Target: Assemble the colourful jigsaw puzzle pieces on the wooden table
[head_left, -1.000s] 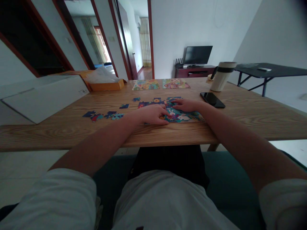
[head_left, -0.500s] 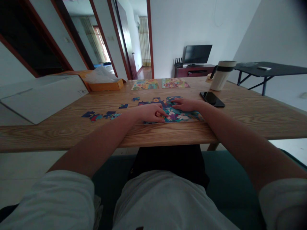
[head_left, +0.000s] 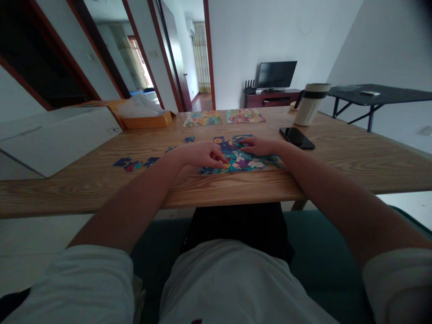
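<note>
A partly assembled jigsaw puzzle (head_left: 253,164), with white rabbits on a blue-green ground, lies near the table's front edge. My left hand (head_left: 202,154) is over its left part, the index finger reaching down to the puzzle near the lower edge and the other fingers bent; no piece shows held in it. Lying fairly flat, my right hand (head_left: 259,146) rests on the puzzle's upper right part with its fingers stretched out. Loose puzzle pieces (head_left: 134,166) are spread to the left, partly behind my left forearm. Another loose piece (head_left: 189,140) lies beyond my left hand.
Two colourful picture sheets (head_left: 202,119) (head_left: 245,116) lie at the back. A phone (head_left: 297,138) and a white tumbler (head_left: 311,105) are on the right. A white box (head_left: 60,139) and an orange box (head_left: 148,121) with plastic inside occupy the left side.
My left hand has shifted slightly left and lifted a little, showing more of the puzzle's lower left part. My right hand stays on the puzzle. The view has tilted slightly.
</note>
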{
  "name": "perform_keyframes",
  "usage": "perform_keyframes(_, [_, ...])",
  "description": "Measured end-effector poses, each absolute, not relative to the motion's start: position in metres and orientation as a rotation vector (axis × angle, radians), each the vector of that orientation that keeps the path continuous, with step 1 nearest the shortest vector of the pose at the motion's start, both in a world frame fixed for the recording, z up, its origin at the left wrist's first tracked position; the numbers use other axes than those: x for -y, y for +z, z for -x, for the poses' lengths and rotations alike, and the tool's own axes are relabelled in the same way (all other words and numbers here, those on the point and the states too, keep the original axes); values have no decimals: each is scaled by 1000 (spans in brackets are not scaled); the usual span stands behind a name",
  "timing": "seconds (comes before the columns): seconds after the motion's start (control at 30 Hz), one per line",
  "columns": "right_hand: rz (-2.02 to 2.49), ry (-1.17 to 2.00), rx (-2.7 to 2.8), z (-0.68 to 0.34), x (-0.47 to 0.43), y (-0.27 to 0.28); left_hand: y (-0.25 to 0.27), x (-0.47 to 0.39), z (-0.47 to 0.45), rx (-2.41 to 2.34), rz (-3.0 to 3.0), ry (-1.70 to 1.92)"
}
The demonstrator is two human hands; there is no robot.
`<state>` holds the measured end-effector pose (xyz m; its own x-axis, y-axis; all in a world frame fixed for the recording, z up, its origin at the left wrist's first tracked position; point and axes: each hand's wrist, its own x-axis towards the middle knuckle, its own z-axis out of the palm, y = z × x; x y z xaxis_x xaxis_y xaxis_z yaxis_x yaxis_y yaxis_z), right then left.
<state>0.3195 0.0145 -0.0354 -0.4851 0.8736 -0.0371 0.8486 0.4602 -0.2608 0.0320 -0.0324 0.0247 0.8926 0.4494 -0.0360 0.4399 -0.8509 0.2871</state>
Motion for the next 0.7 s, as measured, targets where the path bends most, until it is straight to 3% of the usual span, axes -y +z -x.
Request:
perform_keyframes(0.33, [1579,436,2567,-314,3,-24,23,38,-39,-723,-2710,-109])
perform_keyframes(0.7, [1706,241,2615,-283,25,-21,17,33,-39,-693,-2720,-116])
